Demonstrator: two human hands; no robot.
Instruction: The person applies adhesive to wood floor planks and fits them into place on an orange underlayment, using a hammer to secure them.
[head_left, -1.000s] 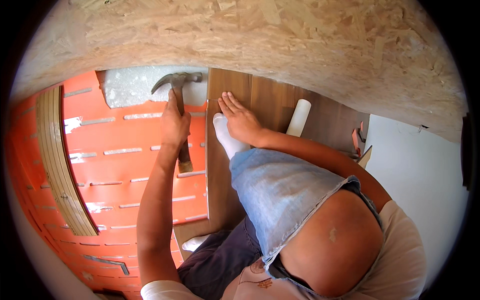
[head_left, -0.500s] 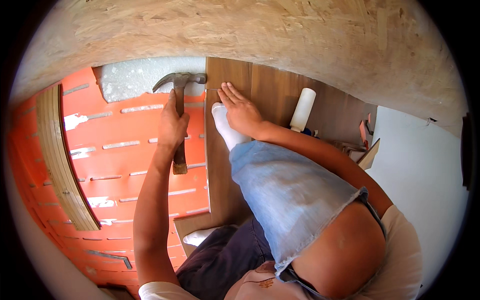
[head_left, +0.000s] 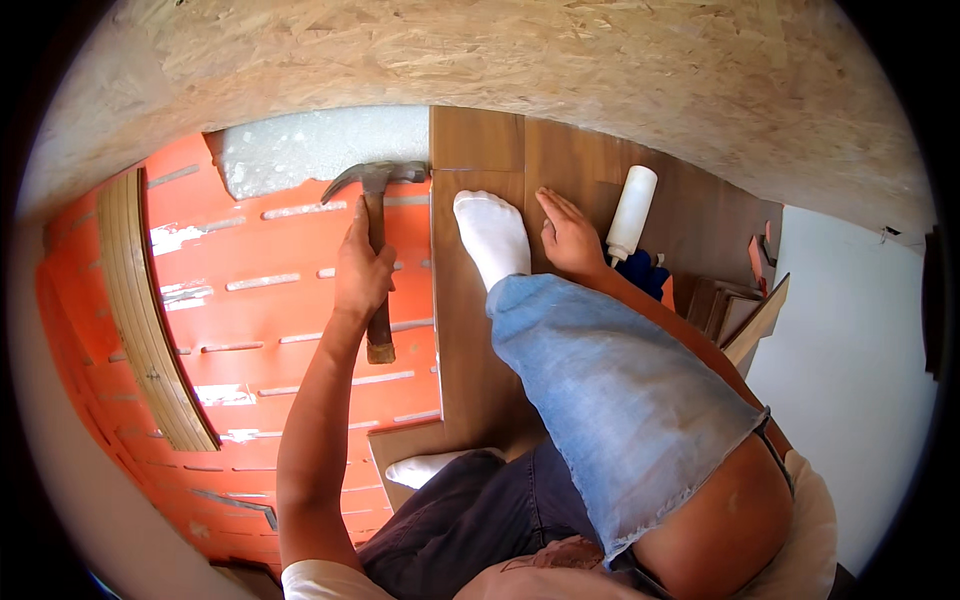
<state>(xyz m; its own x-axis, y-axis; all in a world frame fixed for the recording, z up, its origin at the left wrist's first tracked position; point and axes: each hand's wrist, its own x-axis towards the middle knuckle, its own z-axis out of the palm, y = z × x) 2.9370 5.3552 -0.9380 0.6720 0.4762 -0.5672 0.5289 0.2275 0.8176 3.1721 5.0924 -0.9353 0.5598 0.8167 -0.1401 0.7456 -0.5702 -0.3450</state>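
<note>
Faces a broad wood-strand board point(head_left: 480, 60), bowed along the far edge of the floor. Has orange slotted underlay point(head_left: 300, 350) spread over the floor's left part, short of a bare grey patch point(head_left: 320, 150) at the far edge. Sits over brown planks point(head_left: 475, 370), laid to the right of the underlay and stepped out at their near left corner. Has a white surface point(head_left: 860, 330) beyond the planks' right edge. Bends one leg up in torn blue denim point(head_left: 620, 400) and folds the other, in dark trousers point(head_left: 480, 505), close to the planks' near left corner. Has a ribbed wooden strip point(head_left: 150, 310) lying lengthwise near the underlay's left edge. Holds a claw hammer point(head_left: 376, 220) over the underlay, with its striking face toward the planks' left edge; cannot tell touching from just beside. Has stacked offcuts point(head_left: 725, 310) near the planks' right edge. Plants a white-socked foot point(head_left: 492, 235) near the planks' left edge. Wraps the left hand point(head_left: 365, 272) round the hammer's handle, with fingers curled tight. Extends the right hand point(head_left: 572, 235), with fingers straight and close together, over the planks, between foot and white bottle point(head_left: 632, 205); cannot tell palm contact
</note>
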